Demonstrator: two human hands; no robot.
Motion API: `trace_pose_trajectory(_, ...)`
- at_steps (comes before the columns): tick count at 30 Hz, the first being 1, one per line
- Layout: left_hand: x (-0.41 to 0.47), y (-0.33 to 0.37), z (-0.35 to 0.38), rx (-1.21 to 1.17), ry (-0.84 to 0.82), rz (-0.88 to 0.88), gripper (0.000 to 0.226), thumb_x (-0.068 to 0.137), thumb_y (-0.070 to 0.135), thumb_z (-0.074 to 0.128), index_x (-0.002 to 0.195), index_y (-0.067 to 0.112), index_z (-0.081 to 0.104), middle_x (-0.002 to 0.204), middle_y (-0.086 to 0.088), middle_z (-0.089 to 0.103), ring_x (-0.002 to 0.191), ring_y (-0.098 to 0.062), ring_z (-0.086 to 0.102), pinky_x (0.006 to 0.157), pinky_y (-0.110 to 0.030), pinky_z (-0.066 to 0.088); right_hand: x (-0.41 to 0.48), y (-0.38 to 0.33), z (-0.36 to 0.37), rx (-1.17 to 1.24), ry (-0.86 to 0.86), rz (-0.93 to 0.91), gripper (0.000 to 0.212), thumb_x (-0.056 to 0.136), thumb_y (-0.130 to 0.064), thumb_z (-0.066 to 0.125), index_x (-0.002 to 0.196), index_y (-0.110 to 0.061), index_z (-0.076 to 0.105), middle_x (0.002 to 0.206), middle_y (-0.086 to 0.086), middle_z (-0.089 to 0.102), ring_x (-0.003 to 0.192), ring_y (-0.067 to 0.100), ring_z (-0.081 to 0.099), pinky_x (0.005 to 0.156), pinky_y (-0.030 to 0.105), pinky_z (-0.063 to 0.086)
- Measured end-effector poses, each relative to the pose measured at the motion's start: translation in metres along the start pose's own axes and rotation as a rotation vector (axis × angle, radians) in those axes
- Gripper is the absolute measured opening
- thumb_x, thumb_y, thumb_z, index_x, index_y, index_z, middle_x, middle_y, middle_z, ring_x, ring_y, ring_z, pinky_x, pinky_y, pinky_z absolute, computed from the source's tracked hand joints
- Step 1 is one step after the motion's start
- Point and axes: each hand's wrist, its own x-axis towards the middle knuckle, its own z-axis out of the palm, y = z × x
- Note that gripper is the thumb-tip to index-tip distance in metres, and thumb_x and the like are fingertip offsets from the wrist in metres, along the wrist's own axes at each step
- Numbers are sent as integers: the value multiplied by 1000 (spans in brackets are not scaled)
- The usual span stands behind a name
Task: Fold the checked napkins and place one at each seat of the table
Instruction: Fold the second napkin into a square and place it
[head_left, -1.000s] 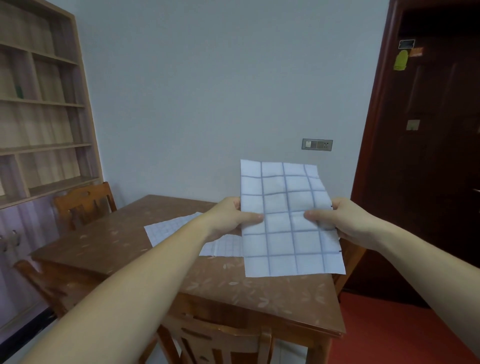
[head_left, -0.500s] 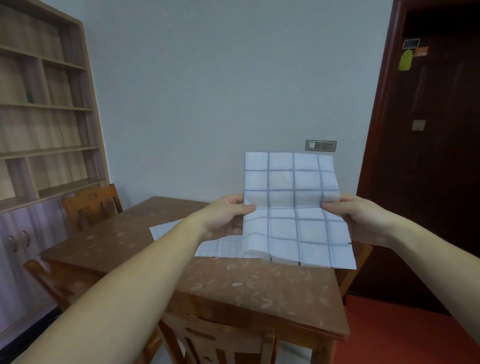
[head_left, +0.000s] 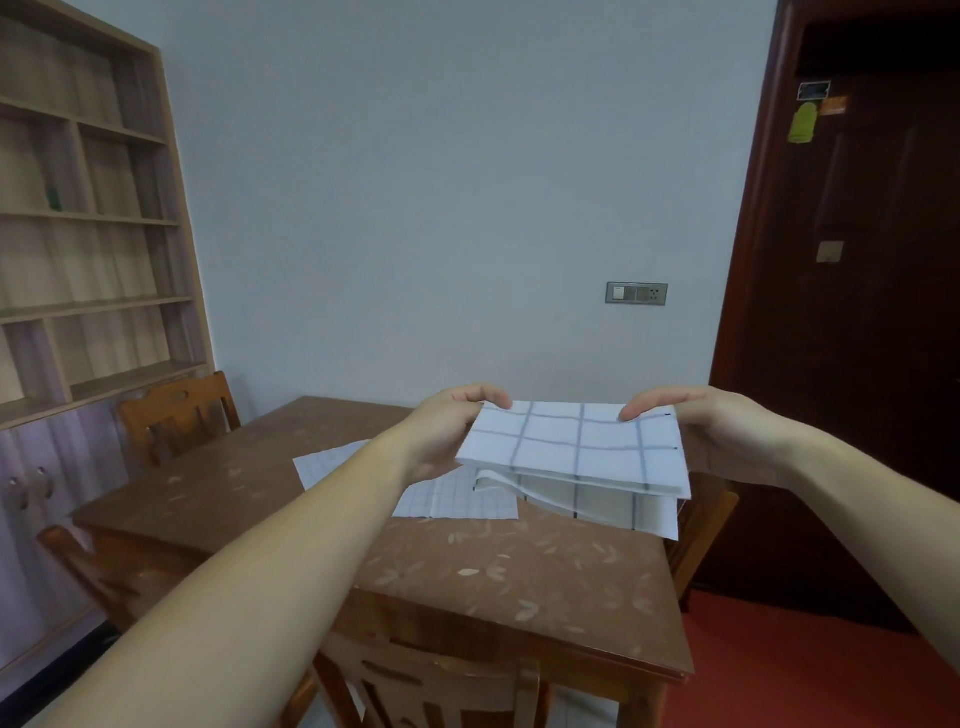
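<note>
One head-worn camera looks forward and down, close over the table.

The bench is brown wood under a smooth, faintly glossy top printed with pale leaf shapes. The chairs around it, one at the near edge and one at the far left, are varnished orange-brown wood with a slight shine. The checked napkin looks like thin, matt white cloth or paper with blue-grey lines, creased and limp. The shelving is pale wood-grain laminate, matt. The door is dark polished wood.
</note>
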Motion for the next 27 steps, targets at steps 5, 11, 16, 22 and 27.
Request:
trace_pose_trajectory(5,7,2,9,-72,92,27,14,95,19,58,97,14,71,89,-4,71,77,-19,66,69,-30,49,-8,-2,-4,-65,-23,4,45,93,-1,35,92,-10,79,107,16,71,85,23,68,78,34,54)
trace_pose_trajectory(11,10,1,8,17,34,-61,30,96,38,56,98,12,71,91,-4,74,80,-20,72,68,-32,55,-7,5,-15,-102,24,-28,43,92,-29,42,110,-6,74,127,16,65,109,43,59,105,49,45)
trace_pose_trajectory(16,11,1,11,185,58,43,15,94,22,62,101,13,73,91,-1,75,78,-14,71,68,-29,56,-9,5,-7,-338,93,-51,41,86,-40,67,86,1,71,98,20,68,82,21,66,87,38,51)
trace_pose_trajectory(22,11,4,30,492,-86,106,9,89,24,67,91,20,75,86,7,72,81,-9,65,81,-28,50,5,-1,26,-509,207,-155,22,88,-31,70,106,-18,70,107,-3,73,102,15,68,90,34,54)
trace_pose_trajectory(27,5,3,33,562,-131,143,9,90,22,67,91,18,75,83,7,70,78,-6,63,77,-25,48,15,-6,46,-512,200,-219,14,91,-25,69,88,-14,77,81,3,74,75,9,65,77,28,51)
